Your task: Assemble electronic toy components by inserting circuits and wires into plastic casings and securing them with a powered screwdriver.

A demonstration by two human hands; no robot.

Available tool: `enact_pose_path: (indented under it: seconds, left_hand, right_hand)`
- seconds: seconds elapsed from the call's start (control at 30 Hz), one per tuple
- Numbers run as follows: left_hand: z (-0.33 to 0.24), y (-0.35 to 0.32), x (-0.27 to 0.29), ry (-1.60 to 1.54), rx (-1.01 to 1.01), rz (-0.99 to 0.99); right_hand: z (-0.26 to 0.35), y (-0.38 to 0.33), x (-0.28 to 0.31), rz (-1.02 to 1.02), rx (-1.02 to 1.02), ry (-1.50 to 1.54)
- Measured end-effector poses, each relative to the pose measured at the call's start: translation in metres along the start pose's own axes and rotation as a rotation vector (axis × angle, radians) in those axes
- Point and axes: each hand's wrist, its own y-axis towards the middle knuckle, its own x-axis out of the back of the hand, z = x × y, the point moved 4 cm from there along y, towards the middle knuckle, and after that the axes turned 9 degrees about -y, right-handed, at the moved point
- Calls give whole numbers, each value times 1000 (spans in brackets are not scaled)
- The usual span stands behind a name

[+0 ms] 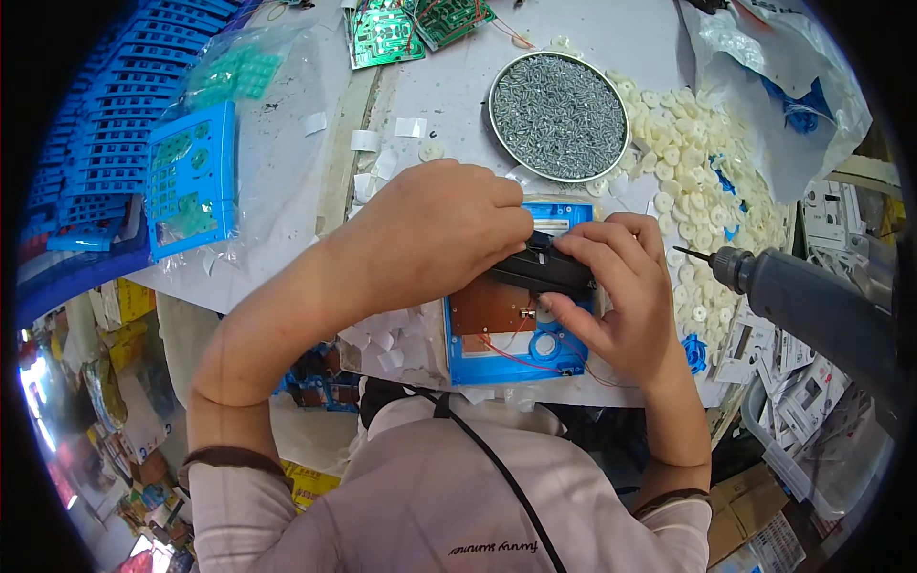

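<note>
A long black plastic part (546, 271) is held level between my two hands, above an open blue plastic casing (497, 369). My left hand (444, 224) closes on its left end, fingertips curled and partly hidden. My right hand (621, 282) pinches the other end, with the thumb below and fingers above. Inside the casing lies a brown circuit board (473, 313) with thin red wires, partly covered by the part and my hands. Just right of my right hand is a grey electric screwdriver (812, 298), its bit toward the left.
A round dish of small screws (559, 116) stands beyond the casing. Pale plastic discs (693, 148) are heaped to its right. Green circuit boards (387, 40) lie at the far edge. Stacked blue plastic shells (124, 115) and a blue casing with green keys (227, 177) sit left.
</note>
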Motion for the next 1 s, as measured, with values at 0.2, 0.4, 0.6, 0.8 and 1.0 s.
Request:
enact_pose_path:
  seconds: [0.2,0.4,0.6,0.8,1.0]
  left_hand:
    - [-2,14,6,89,-79,121]
    - [-8,19,6,196,-155,191]
    - [-4,13,8,149,-116,75]
    - [1,7,9,53,-98,-10]
    - [6,7,9,-8,-69,-6]
  right_hand:
    - [-1,2,0,-2,6,28]
    - [-2,3,-1,16,33,-4]
    - [-2,4,-2,4,29,3]
    - [0,7,-4,-9,54,-10]
    - [0,8,-4,8,69,-6]
